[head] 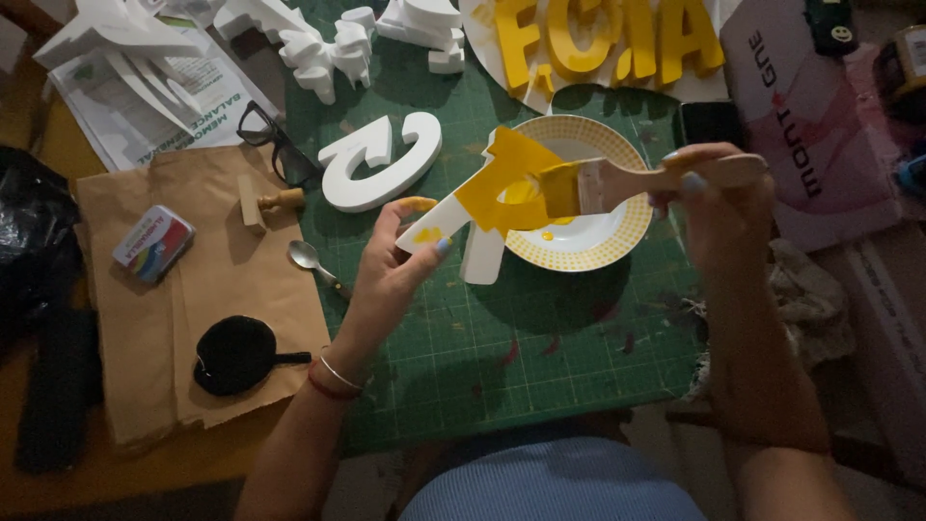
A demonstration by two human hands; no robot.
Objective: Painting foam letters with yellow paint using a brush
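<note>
Both hands busy above the green cutting mat (540,357): left hand (391,275) pinches white foam letter (473,227), right hand (709,198) grips yellow-loaded brush (617,183). Painting mid-coat; next likely needs white leg covered, over plate (598,241).

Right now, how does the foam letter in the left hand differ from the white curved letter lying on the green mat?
The held letter is partly coated yellow; the curved letter is all white. The held letter is lifted and tilted above the plate, gripped by the left hand, while the curved letter lies flat on the green mat, untouched. The brush in the right hand touches only the held letter. Both look like thick white foam cut-outs.
</note>
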